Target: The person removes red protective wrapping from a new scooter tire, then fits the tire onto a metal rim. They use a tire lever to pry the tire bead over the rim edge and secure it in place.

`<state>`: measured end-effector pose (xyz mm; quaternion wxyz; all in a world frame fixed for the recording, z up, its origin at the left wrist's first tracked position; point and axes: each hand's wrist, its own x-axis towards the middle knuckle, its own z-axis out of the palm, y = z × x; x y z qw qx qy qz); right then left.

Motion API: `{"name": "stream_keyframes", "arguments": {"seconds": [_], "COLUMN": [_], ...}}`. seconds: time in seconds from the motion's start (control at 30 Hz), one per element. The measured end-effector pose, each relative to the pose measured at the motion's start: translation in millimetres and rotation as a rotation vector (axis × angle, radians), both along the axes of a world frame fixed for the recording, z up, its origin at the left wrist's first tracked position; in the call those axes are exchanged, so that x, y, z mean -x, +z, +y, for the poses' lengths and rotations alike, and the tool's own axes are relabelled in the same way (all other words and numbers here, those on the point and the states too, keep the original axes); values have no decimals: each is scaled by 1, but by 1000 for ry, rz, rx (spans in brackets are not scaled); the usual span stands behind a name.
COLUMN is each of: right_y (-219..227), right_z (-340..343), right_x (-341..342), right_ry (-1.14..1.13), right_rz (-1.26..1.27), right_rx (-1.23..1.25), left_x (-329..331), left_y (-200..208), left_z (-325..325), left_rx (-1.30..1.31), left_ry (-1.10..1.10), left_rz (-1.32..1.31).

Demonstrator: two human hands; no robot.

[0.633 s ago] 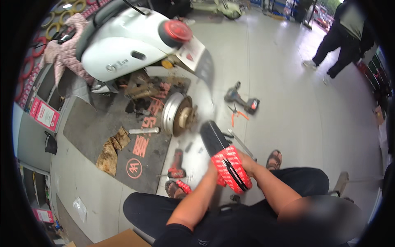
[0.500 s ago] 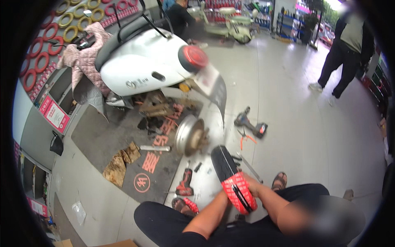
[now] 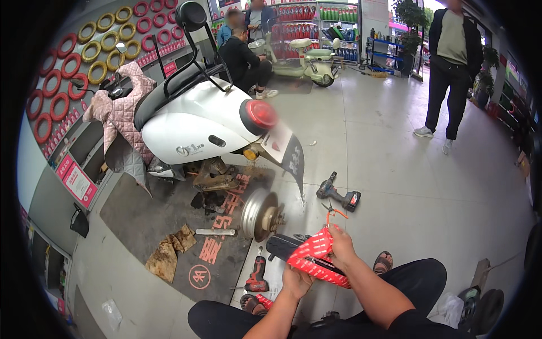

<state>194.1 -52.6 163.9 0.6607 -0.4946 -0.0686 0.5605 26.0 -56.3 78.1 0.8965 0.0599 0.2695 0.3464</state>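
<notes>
Between my knees I hold a black scooter tire (image 3: 281, 247), partly covered by red printed wrapping (image 3: 311, 248). My left hand (image 3: 297, 281) is closed around the tire's near lower side. At its right side, my right hand (image 3: 340, 247) is closed on the red wrapping, which bunches up and stands away from the black tread. Just beyond the tire is a bare silver wheel rim (image 3: 257, 214) with a greasy hub, set below the raised back of a white scooter (image 3: 192, 127).
A red-and-black power driver (image 3: 257, 275) lies by my left foot. Farther out are a cordless impact wrench (image 3: 339, 193) and orange-handled pliers (image 3: 337, 213). A dark mat (image 3: 144, 212) carries a metal bar (image 3: 215, 232) and stained cardboard (image 3: 169, 257). Someone stands (image 3: 451, 68) at the right; others are behind the scooter.
The tire has swung from nearly upright to lying more sideways, its black end turned left. My right hand has moved up with the wrapping, which now lifts off the tread. My view has tilted upward.
</notes>
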Motion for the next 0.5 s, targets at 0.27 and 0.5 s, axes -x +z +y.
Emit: {"name": "stream_keyframes", "arguments": {"seconds": [0.27, 0.5], "right_y": [-20, -15], "right_z": [-3, 20], "right_x": [24, 14], "right_ry": [398, 457], "right_rz": [-1292, -1262], "right_rx": [-269, -290], "left_x": [-21, -38], "left_y": [14, 51], "left_z": [13, 7], "left_rx": [-194, -706], "left_ry": [234, 331], "left_rz": [209, 446]}}
